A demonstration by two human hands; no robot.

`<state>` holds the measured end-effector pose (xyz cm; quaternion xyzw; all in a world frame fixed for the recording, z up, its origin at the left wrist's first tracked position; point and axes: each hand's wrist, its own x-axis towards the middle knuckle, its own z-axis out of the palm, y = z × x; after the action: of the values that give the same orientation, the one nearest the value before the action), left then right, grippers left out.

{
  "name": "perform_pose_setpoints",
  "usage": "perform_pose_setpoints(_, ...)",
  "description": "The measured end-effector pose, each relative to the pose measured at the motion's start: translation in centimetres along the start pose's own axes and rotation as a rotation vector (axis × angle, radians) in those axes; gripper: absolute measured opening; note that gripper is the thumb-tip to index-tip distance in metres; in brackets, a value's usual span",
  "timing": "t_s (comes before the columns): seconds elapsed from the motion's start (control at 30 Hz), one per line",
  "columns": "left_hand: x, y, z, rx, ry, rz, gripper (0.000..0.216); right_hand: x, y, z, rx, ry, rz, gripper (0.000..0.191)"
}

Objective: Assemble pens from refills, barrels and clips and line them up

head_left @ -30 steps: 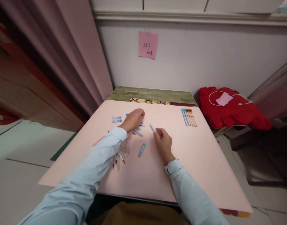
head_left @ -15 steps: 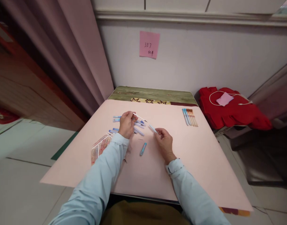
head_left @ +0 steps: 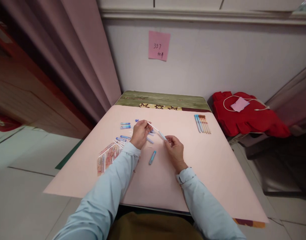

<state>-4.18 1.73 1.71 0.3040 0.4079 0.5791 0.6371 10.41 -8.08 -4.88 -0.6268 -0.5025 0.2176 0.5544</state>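
And the left hand [head_left: 140, 134] has swung rightward, bringing its slim white refill [head_left: 153, 126], dark at the tip, right up to the pale-blue barrel [head_left: 162, 135], mid-frame! Left fingers pinch the refill; the right hand's [head_left: 175, 150] fingers pinch the barrel, tilted down rightward. Pens [head_left: 202, 124] line up, right of centre.

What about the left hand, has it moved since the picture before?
Yes, the left hand moved slightly right, toward the right hand, judged against the pink note.
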Motion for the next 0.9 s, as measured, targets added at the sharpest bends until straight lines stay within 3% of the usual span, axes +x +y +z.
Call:
perform_pose_setpoints(0.43, 0.09, -0.79, -0.03, 0.09, 0.131, 0.054, 0.014, -0.14, -0.43, -0.15, -0.018, -0.016, 0.016, 0.022)
perform_pose_setpoints(0.9, -0.24, -1.0, 0.63, 0.301, 0.082, 0.257, 0.007, -0.11, -0.14, 0.11, -0.047, -0.022, -0.012, 0.022)
